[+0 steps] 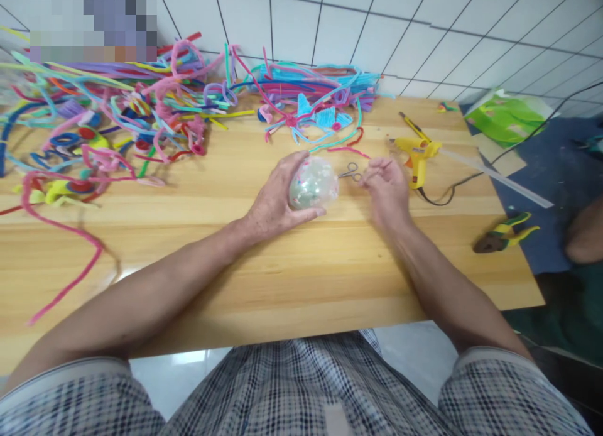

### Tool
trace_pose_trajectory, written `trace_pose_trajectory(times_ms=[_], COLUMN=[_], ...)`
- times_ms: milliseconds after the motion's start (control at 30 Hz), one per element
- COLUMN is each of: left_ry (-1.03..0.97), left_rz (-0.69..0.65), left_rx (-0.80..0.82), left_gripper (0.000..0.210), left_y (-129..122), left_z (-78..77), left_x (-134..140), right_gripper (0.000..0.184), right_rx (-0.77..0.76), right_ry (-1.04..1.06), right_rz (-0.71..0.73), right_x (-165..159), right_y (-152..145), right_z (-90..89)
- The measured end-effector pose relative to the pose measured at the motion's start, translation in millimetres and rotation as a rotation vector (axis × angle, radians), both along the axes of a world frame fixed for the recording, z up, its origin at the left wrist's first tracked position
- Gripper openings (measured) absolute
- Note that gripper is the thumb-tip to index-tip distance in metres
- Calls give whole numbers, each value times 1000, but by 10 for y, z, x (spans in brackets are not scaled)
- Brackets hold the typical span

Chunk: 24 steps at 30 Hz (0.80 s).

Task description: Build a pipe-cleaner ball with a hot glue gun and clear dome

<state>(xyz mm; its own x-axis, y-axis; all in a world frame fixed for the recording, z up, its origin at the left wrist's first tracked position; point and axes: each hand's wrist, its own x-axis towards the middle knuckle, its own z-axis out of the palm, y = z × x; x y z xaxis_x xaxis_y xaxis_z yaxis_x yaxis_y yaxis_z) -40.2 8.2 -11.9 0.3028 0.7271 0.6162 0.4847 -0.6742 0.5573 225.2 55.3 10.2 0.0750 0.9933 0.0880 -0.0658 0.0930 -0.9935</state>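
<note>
My left hand (282,200) is wrapped around the left side of a clear, shiny ball (315,183) with small coloured specks and a greenish tint. My right hand (386,188) is raised just to the right of it, fingertips pinched together. Whatever may be between those fingertips is too small to make out. Between the ball and the right hand lies a small pair of scissors (351,171), its ring handles towards the right fingers and its blades partly behind the ball. Behind them are a red pipe cleaner (349,151) and a green pipe cleaner (332,143).
Heaped pipe cleaners (108,115) cover the table's back left, with blue pipe-cleaner shapes (325,117) at the back middle. On the right are a yellow glue gun (417,156), a utility knife (414,127), a glue stick (499,178) and pliers (504,235). A person's limb (586,232) shows beyond the right edge.
</note>
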Motion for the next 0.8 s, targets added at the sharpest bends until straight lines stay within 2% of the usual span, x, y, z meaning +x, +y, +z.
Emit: trace_pose_trajectory(times_ms=[100, 200, 267, 367, 500, 533, 600, 700, 800], left_ry=[2, 16, 41, 77, 71, 65, 50, 15, -19], left_rz=[-8, -5, 13, 47, 73, 68, 25, -65, -88], left_rx=[18, 44, 41, 19, 15, 16, 16, 5, -23], left_gripper=[108, 110, 112, 115, 115, 115, 113, 91, 63], left_y=[-11, -16, -20, -23, -27, -31, -47, -76, -97], left_z=[13, 10, 1, -21, -34, -28, -3, 48, 86], left_x=[22, 30, 28, 30, 52, 55, 53, 39, 36], right_gripper=[38, 23, 23, 34, 73, 77, 72, 59, 53], right_rx=[154, 143, 152, 242, 356, 372, 383, 381, 355], right_ry=[-159, -156, -155, -239, -437, -473, -508, -492, -431], right_rz=[-20, 62, 81, 100, 301, 344, 380, 383, 381], right_x=[3, -47, -89, -156, -276, -306, -348, -365, -359], right_y=[-23, -170, -272, -363, -400, -406, -419, -443, -468], right_z=[-29, 38, 107, 205, 270, 272, 268, 255, 245])
